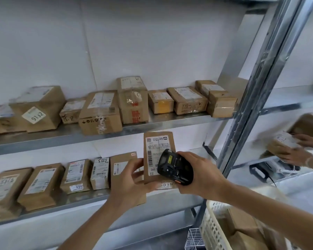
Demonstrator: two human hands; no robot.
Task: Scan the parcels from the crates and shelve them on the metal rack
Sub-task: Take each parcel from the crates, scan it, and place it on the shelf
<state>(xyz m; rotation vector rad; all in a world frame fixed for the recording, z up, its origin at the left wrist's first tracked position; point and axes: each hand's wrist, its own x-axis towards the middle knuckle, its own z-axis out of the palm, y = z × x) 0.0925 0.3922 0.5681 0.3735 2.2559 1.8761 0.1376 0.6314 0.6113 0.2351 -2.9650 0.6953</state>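
Observation:
My left hand (pixel 128 179) grips a flat brown parcel (pixel 156 143) upright by its lower left edge, its white shipping label facing me, in front of the lower shelf of the metal rack (pixel 179 121). My right hand (pixel 201 175) holds a black handheld scanner (pixel 174 167) against the label's lower right part. The scanner covers part of the label. A cream plastic crate (pixel 212 230) with more cardboard parcels sits at the bottom right.
Both rack shelves carry rows of taped cardboard boxes (pixel 99 112) with labels. A slanted steel upright (pixel 260 83) divides this bay from the one to the right, where another person's hands (pixel 294 152) hold a parcel. A white wire basket (pixel 194 239) stands beside the crate.

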